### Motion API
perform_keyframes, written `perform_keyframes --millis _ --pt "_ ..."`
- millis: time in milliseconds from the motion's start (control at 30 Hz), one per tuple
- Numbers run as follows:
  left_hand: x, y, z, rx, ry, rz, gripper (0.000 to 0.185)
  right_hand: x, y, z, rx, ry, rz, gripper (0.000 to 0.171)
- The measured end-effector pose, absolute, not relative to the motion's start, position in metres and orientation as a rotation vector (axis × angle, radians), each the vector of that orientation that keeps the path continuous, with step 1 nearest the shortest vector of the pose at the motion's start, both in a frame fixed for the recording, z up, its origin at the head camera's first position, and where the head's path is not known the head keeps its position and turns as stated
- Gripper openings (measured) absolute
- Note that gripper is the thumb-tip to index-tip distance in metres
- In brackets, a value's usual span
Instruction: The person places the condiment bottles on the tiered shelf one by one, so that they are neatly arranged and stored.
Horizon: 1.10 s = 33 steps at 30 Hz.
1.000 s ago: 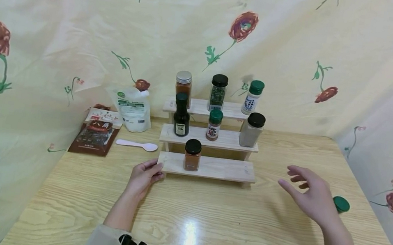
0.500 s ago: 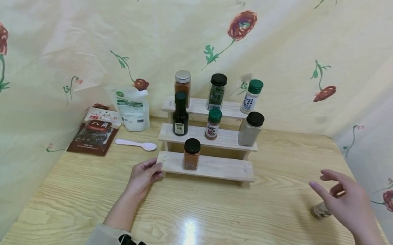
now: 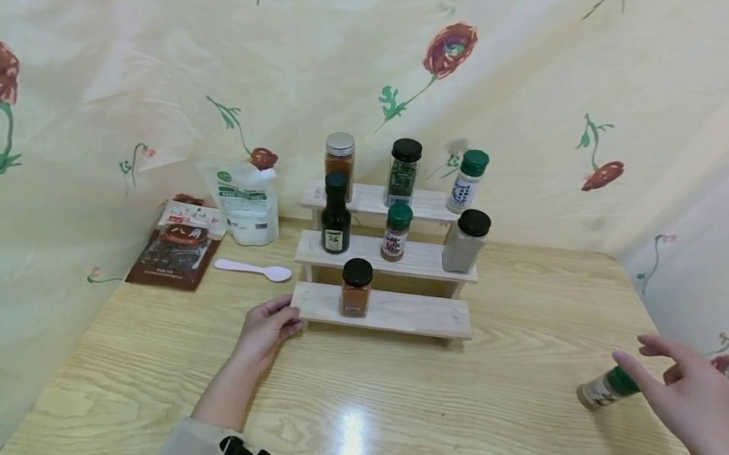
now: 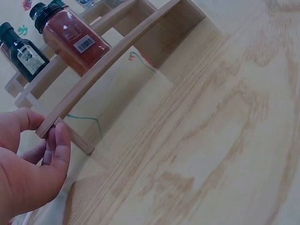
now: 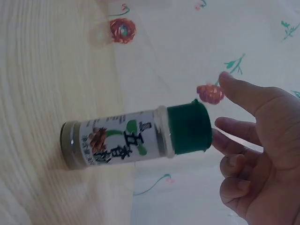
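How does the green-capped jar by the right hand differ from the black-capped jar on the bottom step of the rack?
The green-capped jar stands on the bare table, off to the right near the right hand; the black-capped jar stands on the rack's bottom step. The first has a green cap, a printed white label and pale contents; the second has a black cap and reddish-brown contents. Neither is in a grip: the right hand's fingers are spread at the green cap.

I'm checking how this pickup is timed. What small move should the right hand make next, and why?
Probably closing its fingers around the green-capped spice jar: the right hand is open beside its cap, not yet gripping, while the left hand holds the wooden rack, whose lowest step has room.
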<state>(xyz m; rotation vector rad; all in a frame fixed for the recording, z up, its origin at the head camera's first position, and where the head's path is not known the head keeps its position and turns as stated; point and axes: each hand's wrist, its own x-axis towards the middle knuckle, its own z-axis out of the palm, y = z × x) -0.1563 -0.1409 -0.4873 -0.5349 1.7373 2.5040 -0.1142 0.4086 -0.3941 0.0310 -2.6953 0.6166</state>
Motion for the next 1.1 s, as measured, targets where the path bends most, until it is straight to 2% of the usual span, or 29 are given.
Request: perform_keyframes --millis 333,567,867,1100 --pt "-0.157 -0.140 -0.486 -0.564 1.747 2.480 0.040 -0.111 0.421 -0.408 0.099 -2.865 0.719 0.050" --pt "-0.158 -0.140 -0.484 -0.571 1.751 2.475 0.039 -0.112 0.424 -0.415 0.127 -2.909 0.764 0.058" --pt "-0.158 -0.141 -0.484 -0.555 1.746 2.478 0.038 -0.115 0.422 -0.424 0.241 -2.804 0.798 0.037" --pt "-0.158 -0.141 -0.484 -0.561 1.740 2.484 0.038 -0.122 0.409 -0.424 0.226 -2.756 0.840 0.035"
